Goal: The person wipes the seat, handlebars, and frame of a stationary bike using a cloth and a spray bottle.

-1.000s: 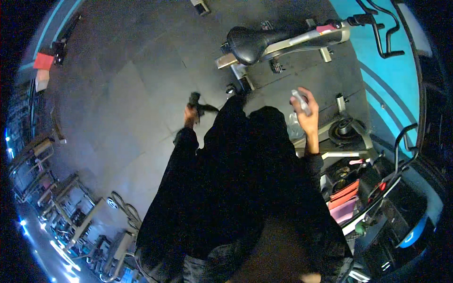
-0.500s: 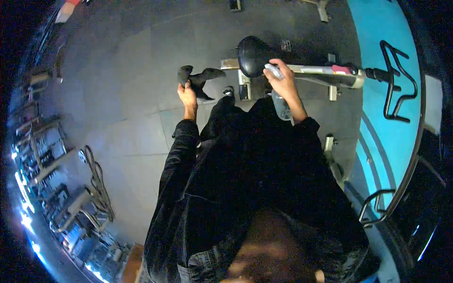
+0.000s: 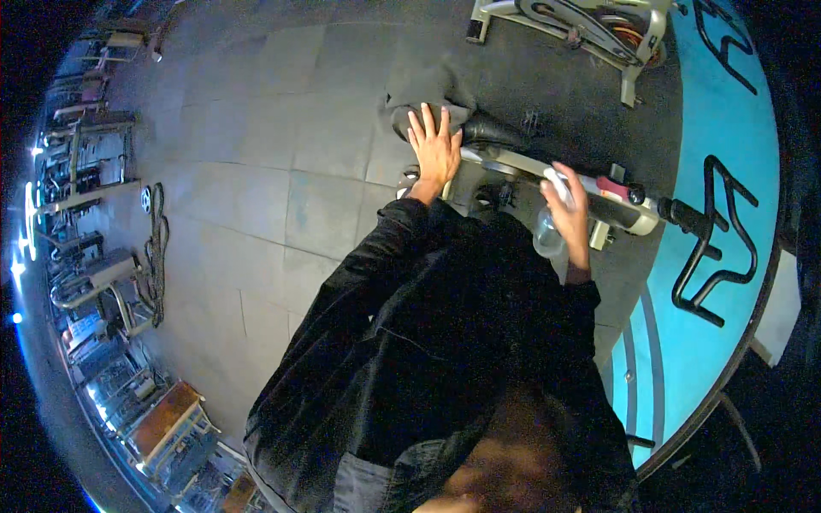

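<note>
My left hand [image 3: 435,156] lies flat, fingers spread, on a dark grey cloth [image 3: 423,90]. The cloth is draped over the black saddle [image 3: 496,131] of an exercise bike and hides most of it; the narrow end shows to the right of my hand. My right hand [image 3: 576,209] is wrapped round the neck of a clear spray bottle [image 3: 548,236] with a white spray head. That bottle is held upright-ish beside the bike's pale frame [image 3: 522,160], below the red-pink part [image 3: 611,185] on it.
Black handlebars [image 3: 714,244] stick out at the right over a teal surface [image 3: 654,342]. Another exercise bike [image 3: 590,34] stands at the far right. Along the left are racks of gym equipment [image 3: 94,205] and a thick rope [image 3: 156,256] on the tiled floor [image 3: 256,205].
My left hand has gone from holding the cloth in the air to pressing it flat on the saddle. The spray bottle has moved right, away from the saddle. The view has turned and shifted.
</note>
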The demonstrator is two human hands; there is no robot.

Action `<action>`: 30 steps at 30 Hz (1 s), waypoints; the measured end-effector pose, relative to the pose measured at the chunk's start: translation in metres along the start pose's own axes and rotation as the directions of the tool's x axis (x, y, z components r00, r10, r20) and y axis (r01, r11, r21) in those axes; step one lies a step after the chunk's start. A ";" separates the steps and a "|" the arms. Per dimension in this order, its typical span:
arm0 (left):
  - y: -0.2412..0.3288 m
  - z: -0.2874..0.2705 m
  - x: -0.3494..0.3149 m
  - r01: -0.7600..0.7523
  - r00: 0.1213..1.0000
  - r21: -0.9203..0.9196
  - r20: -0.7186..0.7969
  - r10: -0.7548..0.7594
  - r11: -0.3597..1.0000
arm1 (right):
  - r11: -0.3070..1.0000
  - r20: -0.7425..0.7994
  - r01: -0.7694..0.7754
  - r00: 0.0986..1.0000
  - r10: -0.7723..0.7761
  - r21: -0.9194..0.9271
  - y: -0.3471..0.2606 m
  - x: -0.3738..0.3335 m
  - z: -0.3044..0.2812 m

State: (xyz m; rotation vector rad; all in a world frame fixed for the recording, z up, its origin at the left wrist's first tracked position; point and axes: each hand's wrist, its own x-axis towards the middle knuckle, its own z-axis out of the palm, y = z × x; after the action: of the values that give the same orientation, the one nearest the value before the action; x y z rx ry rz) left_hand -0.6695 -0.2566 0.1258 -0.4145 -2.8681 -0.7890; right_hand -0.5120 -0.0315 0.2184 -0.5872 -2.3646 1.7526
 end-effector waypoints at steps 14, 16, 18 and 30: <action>0.032 0.006 0.015 -0.107 0.993 0.213 0.077 0.092 0.971 | 0.991 -0.056 -0.124 0.990 0.127 0.053 0.030 -0.018 -0.053; 0.049 0.001 -0.023 -0.129 0.986 0.123 0.121 0.114 0.984 | 0.976 -0.048 -0.178 0.982 0.185 0.125 0.022 -0.017 -0.049; 0.052 0.003 -0.045 -0.128 0.978 0.061 0.175 0.116 0.990 | 0.984 -0.032 -0.151 0.987 0.155 0.091 0.017 -0.012 -0.046; 0.011 0.025 0.072 0.047 0.998 0.304 0.025 -0.057 0.951 | 0.979 -0.058 -0.167 0.983 0.175 0.119 0.029 -0.027 -0.065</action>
State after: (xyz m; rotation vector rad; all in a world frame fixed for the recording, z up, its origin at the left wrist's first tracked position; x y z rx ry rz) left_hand -0.7364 -0.2186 0.1243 -0.3158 -2.9726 -0.3376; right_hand -0.4593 0.0230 0.2145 -0.8413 -2.2104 1.8892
